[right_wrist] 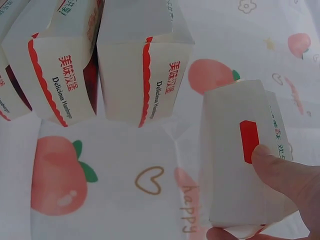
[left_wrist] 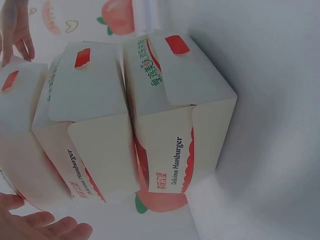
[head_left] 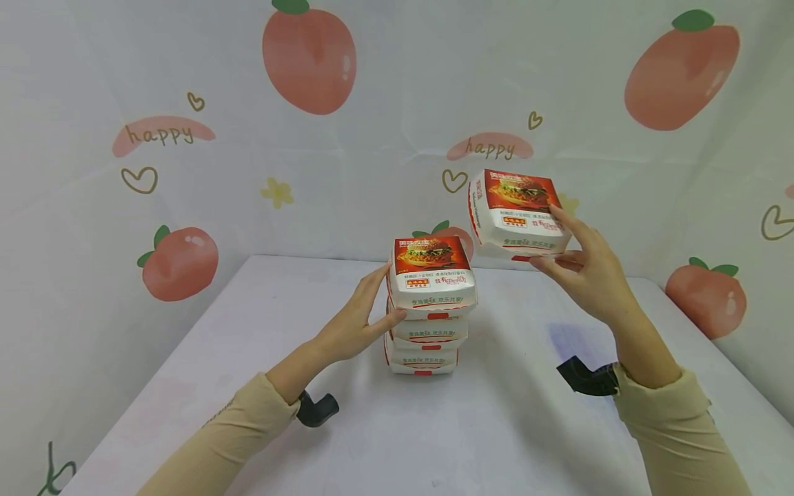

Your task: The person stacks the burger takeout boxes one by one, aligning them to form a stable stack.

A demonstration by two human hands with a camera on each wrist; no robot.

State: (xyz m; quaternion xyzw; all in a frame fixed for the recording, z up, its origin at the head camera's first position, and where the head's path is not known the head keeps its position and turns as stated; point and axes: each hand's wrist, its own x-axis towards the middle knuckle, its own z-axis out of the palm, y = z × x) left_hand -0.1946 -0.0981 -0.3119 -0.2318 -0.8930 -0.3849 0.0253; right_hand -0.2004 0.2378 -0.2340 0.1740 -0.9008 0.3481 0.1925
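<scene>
Three white paper burger boxes stand stacked on the table, the top box (head_left: 432, 279) slightly askew over the middle box (head_left: 430, 333) and the bottom box (head_left: 423, 361). My left hand (head_left: 353, 320) touches the top box at its left side, fingers extended along it and thumb by the front. In the left wrist view, relaxed fingers (left_wrist: 45, 225) lie beside the stack. My right hand (head_left: 586, 269) grips another burger box (head_left: 521, 213) in the air, right of and above the stack. Its thumb presses near the red tape (right_wrist: 248, 141) in the right wrist view.
The stack stands on a white-covered table (head_left: 484, 427). Behind it hangs a white backdrop (head_left: 397, 151) printed with peaches, hearts and words. Black curved pieces (head_left: 589, 377) are attached at both wrists, by the beige sleeves (head_left: 670, 420).
</scene>
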